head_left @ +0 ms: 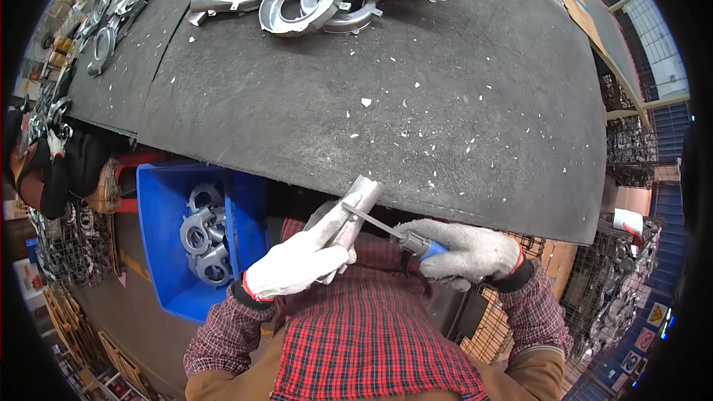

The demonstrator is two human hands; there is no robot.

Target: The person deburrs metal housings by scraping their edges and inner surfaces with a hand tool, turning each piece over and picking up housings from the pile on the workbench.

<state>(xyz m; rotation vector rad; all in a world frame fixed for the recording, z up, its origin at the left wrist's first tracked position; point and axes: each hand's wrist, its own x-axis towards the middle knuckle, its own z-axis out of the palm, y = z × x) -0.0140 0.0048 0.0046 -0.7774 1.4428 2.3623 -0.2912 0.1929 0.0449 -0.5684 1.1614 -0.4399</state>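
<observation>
My left hand, in a white glove with a red cuff edge, is closed around a silvery metal casting. The casting's free end points up by the table's near edge, and the glove hides much of the rest. A grey-looking glove covers my right hand, whose fingers wrap a file-like tool with a blue and grey handle. Its long, narrow metal blade reaches left to the casting, close to my left fingertips. Whether the tip presses on the metal cannot be made out.
Ring-shaped castings are heaped at the back of the dark table, which is strewn with pale chips. A blue bin on the left contains several more castings. Wire cages stand at right. Another person's dark-clothed arm shows far left.
</observation>
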